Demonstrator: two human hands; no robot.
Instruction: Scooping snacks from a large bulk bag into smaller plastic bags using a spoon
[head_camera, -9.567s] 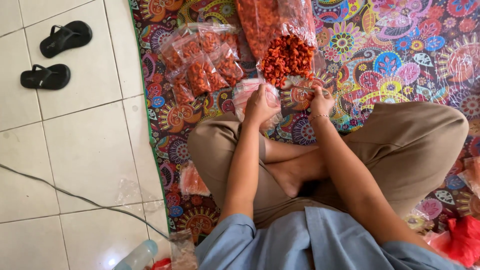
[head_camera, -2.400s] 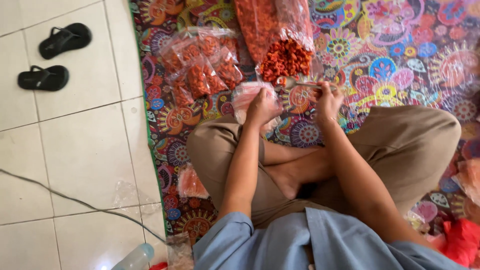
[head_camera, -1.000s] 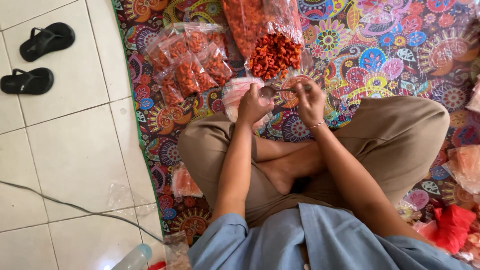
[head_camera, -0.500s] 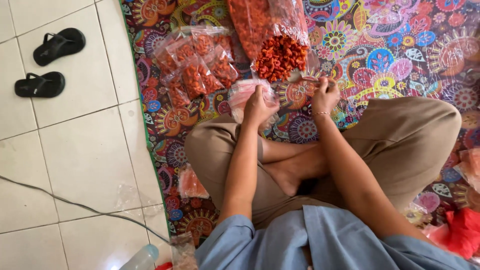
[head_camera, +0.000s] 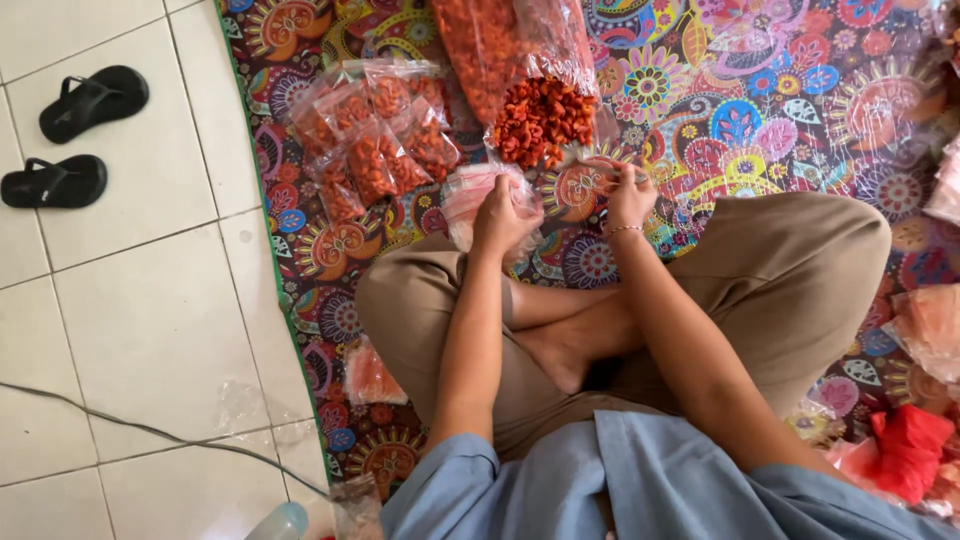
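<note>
Two hands work just above your crossed legs on the patterned floor mat. Your left hand is closed around a small clear plastic bag with pale pink contents, held just in front of your left knee. Your right hand sits beside it, fingers pinched together on something thin; you cannot tell what from this view. Just beyond both hands, a large clear bag lies open with a heap of orange-red snack pieces spilling at its mouth. To its left, a cluster of small filled packets lies on the mat. One more filled packet rests by your left thigh. Well apart, on the white tiled floor, lie a pair of black sandals and a thin dark cable.
</note>
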